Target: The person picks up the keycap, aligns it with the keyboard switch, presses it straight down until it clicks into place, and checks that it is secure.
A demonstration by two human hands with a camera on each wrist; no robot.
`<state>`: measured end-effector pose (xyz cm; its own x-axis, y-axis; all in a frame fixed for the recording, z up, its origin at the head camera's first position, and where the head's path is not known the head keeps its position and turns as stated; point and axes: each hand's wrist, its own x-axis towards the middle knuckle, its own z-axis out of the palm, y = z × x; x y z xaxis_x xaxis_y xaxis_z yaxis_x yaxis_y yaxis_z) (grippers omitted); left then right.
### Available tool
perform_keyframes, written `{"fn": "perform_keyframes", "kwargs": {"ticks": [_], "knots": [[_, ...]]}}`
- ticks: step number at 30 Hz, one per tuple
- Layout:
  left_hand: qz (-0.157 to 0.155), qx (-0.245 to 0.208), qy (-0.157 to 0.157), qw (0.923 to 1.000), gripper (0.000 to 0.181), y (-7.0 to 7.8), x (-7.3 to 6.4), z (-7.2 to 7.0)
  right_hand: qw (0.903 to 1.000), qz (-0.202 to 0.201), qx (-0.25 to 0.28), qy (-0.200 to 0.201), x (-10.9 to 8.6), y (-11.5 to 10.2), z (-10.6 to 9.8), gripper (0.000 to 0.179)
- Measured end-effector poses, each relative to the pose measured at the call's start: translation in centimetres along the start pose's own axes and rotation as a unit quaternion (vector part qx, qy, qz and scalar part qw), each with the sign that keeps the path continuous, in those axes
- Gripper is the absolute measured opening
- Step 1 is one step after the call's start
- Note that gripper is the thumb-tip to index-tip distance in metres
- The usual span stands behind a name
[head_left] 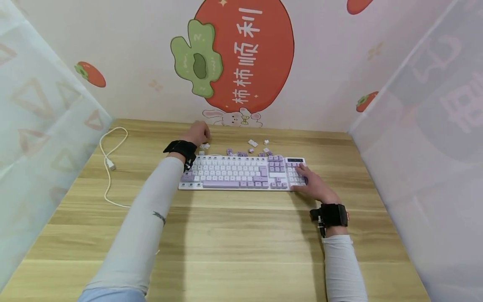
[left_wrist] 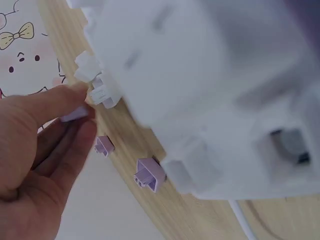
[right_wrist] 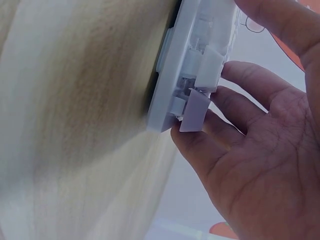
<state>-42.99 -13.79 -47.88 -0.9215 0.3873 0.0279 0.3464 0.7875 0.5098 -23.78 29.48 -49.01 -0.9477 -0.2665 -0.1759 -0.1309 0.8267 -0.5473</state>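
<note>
A white and lilac keyboard (head_left: 226, 173) lies across the table, with bare switches showing along its top row and bottom left corner. Beyond its back left corner, my left hand (head_left: 197, 133) pinches a lilac keycap (left_wrist: 75, 114) between thumb and fingers. White keycaps (left_wrist: 102, 92) lie right by those fingertips, and two lilac keycaps (left_wrist: 150, 173) rest on the table nearby. At the keyboard's other end, my right hand (head_left: 315, 184) rests with spread fingers over the number pad. In the right wrist view, its fingertips touch the end of the keyboard beside a lilac key (right_wrist: 196, 111).
Loose lilac keycaps (head_left: 239, 154) and white keycaps (head_left: 253, 143) are scattered behind the keyboard. A white USB cable (head_left: 107, 180) curls over the table's left side. Printed walls (head_left: 320, 75) enclose the wooden table (head_left: 241, 239) at the back and both sides.
</note>
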Motion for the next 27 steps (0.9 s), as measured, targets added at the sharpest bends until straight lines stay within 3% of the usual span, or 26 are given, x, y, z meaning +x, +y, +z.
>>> {"fn": "perform_keyframes", "kwargs": {"ticks": [5,10,16,23,27], "knots": [[0.006,-0.047,0.022,0.9986,0.008,-0.1,-0.8,-0.5,0.9998,-0.011,0.018,-0.002,0.0,-0.1,0.4,0.083],[0.043,-0.108,0.03,0.9928,0.031,0.6,-1.5,-1.9,0.9997,-0.019,0.015,0.004,0.1,0.0,0.3,0.083],[0.108,-0.094,0.07,0.9872,0.028,1.8,-3.2,-3.6,0.9997,-0.022,0.011,0.002,-0.1,0.0,-0.1,0.082],[0.128,-0.093,0.113,0.9809,0.026,2.6,-5.7,-4.5,0.9997,-0.02,0.013,0.0,-0.2,0.0,0.0,0.082],[0.123,-0.095,0.113,0.9815,0.024,2.7,-7.4,-5.0,0.9996,-0.024,0.013,-0.001,-0.1,-0.2,-0.1,0.083]]}}
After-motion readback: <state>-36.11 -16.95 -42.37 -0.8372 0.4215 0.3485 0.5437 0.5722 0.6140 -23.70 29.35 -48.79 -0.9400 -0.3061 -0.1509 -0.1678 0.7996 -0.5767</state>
